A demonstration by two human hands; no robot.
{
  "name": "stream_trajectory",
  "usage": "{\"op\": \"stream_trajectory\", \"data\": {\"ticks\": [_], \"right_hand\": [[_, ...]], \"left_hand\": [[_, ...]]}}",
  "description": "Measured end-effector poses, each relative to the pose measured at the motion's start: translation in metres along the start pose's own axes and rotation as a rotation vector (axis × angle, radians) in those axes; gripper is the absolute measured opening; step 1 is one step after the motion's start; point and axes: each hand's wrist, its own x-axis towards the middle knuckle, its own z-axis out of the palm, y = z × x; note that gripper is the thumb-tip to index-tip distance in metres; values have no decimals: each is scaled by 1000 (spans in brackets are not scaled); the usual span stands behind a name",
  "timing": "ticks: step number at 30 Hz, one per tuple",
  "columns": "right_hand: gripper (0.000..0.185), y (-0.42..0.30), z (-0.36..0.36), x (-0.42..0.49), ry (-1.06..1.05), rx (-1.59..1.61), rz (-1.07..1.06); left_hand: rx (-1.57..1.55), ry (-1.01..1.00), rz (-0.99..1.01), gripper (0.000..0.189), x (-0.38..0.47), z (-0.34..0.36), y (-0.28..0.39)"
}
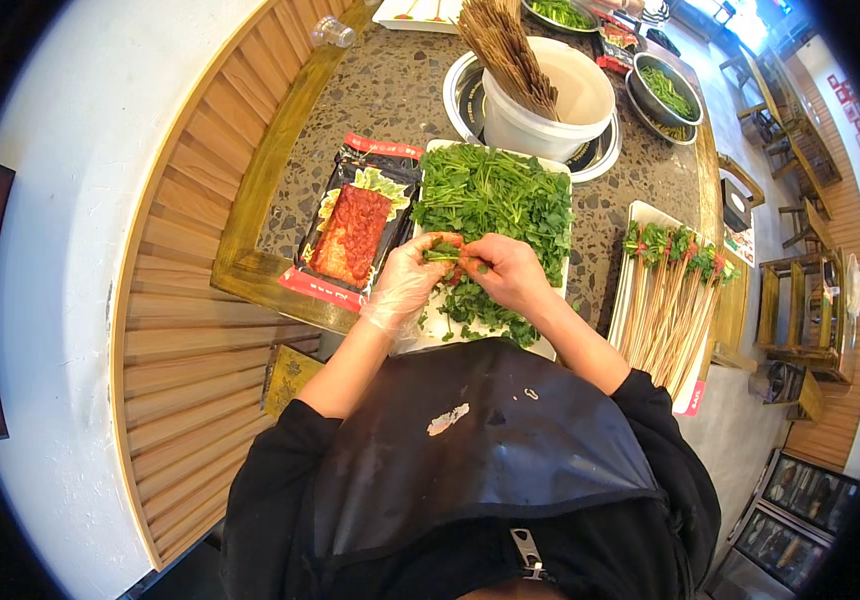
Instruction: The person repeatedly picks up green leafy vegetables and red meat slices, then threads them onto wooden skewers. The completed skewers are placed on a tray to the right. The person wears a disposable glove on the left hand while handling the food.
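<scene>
My left hand (409,279), in a clear plastic glove, grips a small bundle of cilantro (441,251) at the near part of a white tray (430,341). My right hand (508,268) meets it, fingertips pinched against the bundle's right end, with reddish bits between the hands. No glove is plain on the right hand. Loose cilantro (493,187) heaps the tray beyond and beneath both hands. Left of the tray, red saucy meat slices (353,232) lie on a black printed package (334,176). What exactly the right fingertips pinch is partly hidden.
To the right, a white tray (625,300) holds several skewers (666,315) topped with green and red rolls. Farther back, a white bucket (576,90) with bundled bamboo sticks (508,60) sits in a metal basin (456,97). Metal bowls (666,86) of green vegetables stand back right.
</scene>
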Motion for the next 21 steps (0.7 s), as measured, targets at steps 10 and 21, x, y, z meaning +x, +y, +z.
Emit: {"op": "stream_trajectory", "data": {"ticks": [10,21], "right_hand": [[21,8,-4,6,-26,8,-95],[12,46,24,5,-352,-771,-198]], "left_hand": [[-110,63,81,28,-4,-6,9],[-212,97,52,26,-11,-18,9]]}}
